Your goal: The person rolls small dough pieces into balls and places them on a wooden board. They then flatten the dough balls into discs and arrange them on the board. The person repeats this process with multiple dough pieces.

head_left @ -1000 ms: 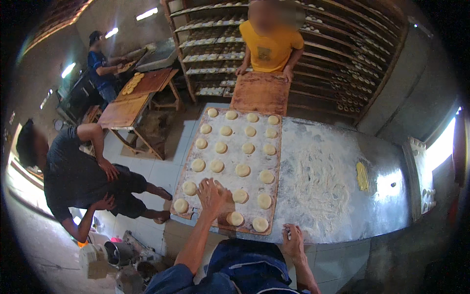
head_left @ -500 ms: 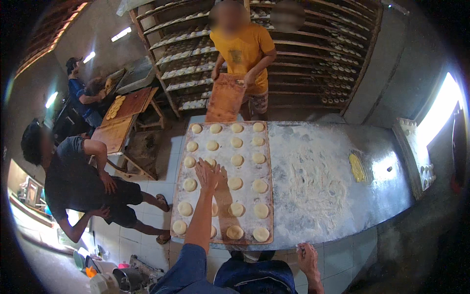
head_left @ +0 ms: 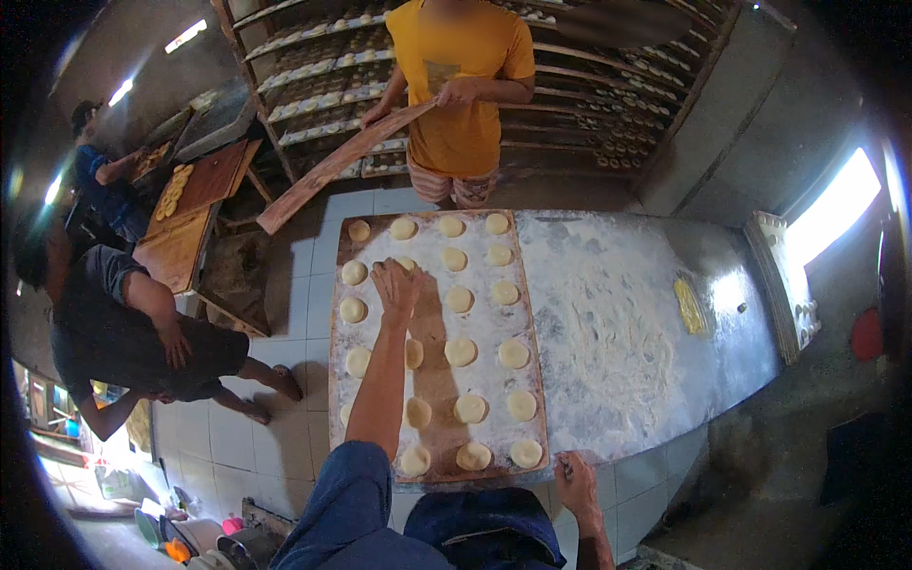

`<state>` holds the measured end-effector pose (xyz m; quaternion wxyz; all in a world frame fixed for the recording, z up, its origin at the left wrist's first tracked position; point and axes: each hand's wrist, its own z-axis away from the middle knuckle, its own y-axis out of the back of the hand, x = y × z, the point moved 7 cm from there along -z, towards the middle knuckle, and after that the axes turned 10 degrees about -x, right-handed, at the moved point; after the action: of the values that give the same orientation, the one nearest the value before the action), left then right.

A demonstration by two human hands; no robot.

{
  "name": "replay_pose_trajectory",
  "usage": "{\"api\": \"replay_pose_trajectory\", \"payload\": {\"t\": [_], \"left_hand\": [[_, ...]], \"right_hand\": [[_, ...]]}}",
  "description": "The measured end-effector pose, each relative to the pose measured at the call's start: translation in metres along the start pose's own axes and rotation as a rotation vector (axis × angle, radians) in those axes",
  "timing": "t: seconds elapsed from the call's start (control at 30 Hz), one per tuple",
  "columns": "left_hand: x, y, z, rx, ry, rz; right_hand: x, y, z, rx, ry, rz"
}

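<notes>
A floured wooden board point(head_left: 499, 375) lies on the table in front of me, with several round pale dough pieces point(head_left: 461, 352) set out in rows. My left hand point(head_left: 396, 288) reaches over the board's far half, palm down, fingers apart and bent. Its fingertips are at a dough piece point(head_left: 406, 263) and partly cover it. My right hand point(head_left: 577, 483) is by the table's front edge, right of the board's near corner. Its fingers are curled in, and whatever they hold is too small to make out.
Flour covers the metal table point(head_left: 608, 332); a yellow smeared patch point(head_left: 691, 306) lies on its right. Across from me a person in yellow point(head_left: 465, 123) holds a long wooden board point(head_left: 347, 163). Dough-filled racks stand behind. A person in dark clothes point(head_left: 142, 323) is at left.
My left hand has moved to a farther dough piece on the board. The person opposite has swung the wooden board away from the table, tilting it left. My view has shifted slightly.
</notes>
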<state>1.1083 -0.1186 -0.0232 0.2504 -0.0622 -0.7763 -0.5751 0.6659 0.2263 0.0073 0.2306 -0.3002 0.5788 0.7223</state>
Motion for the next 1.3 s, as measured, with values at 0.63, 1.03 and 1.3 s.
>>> {"api": "replay_pose_trajectory", "payload": {"t": [0.63,1.03,1.3], "left_hand": [[-0.2,0.29,0.42,0.611,0.622,0.466],[-0.042,0.189,0.245,-0.029,-0.089,0.147],[-0.038,0.132,0.236,-0.232,-0.037,-0.117]], "right_hand": [[-0.116,0.138,-0.17,0.199,0.278,-0.002],[-0.164,-0.051,-0.167,-0.347,0.753,0.588],[-0.164,-0.109,-0.193,-0.547,0.695,0.793]]}}
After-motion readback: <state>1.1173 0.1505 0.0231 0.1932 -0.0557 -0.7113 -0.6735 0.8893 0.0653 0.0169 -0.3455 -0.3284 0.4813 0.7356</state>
